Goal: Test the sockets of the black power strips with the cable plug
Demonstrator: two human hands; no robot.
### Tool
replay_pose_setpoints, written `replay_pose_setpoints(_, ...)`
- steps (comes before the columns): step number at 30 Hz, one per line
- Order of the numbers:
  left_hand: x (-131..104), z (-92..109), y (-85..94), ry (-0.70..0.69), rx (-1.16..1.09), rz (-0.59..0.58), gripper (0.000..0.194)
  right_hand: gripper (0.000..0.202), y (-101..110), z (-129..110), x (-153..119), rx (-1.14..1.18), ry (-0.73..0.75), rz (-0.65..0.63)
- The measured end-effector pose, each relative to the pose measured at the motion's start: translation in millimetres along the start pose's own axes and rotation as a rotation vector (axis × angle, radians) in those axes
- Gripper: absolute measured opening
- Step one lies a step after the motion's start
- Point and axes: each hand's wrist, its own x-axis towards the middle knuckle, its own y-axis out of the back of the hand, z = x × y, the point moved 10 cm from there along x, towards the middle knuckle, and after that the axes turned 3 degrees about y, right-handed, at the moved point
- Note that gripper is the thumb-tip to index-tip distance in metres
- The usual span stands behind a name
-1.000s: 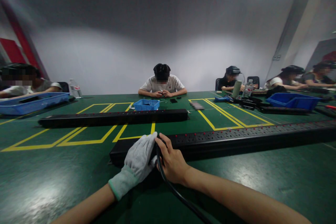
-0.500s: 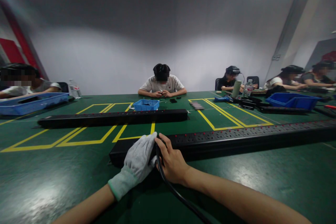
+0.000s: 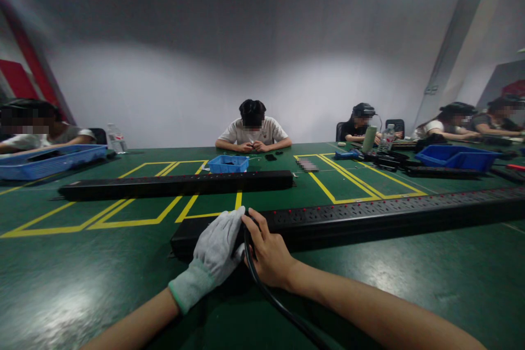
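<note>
A long black power strip [image 3: 353,216] with rows of sockets and small red parts lies slantwise before me. My left hand [image 3: 219,243], in a grey-white glove, is closed over the strip close to its left end. Beside it my bare right hand [image 3: 268,251] is closed with bent fingers against a black power cable [image 3: 262,284]. The cable comes out between my two hands and runs down toward the bottom edge. Both sets of fingertips meet at the top of the cable. Where the cable joins the strip is hidden by my hands.
Another black power strip [image 3: 176,184] lies farther back on the green table [image 3: 123,268] with yellow tape lines. Behind it stands a small blue basket [image 3: 228,164]. Larger blue bins [image 3: 457,157] and bottles [image 3: 386,139] stand toward the sides. Several people sit around the table.
</note>
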Motion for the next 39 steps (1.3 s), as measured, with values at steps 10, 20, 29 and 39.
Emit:
replay_pose_setpoints(10,-0.7,-1.5,-2.1,0.014,0.0,-0.02,0.069,0.069,0.7,-0.3,-0.5,0.0,0.0,0.0)
replay_pose_setpoints(20,-1.8,-1.3,-2.9,-0.007,-0.004,-0.017,0.071,0.068,0.9,-0.5,-0.1,-0.004,-0.009,-0.011)
replay_pose_setpoints(29,-4.8,-6.0,-2.4,0.023,0.063,-0.021,0.069,0.065,2.2,-4.3,-0.5,-0.086,0.003,0.003)
replay_pose_setpoints(39,5.9,-59.6,-17.7,0.252,0.091,-0.333,0.072,0.031,31.4,-6.3,21.0,-0.254,0.185,-0.047)
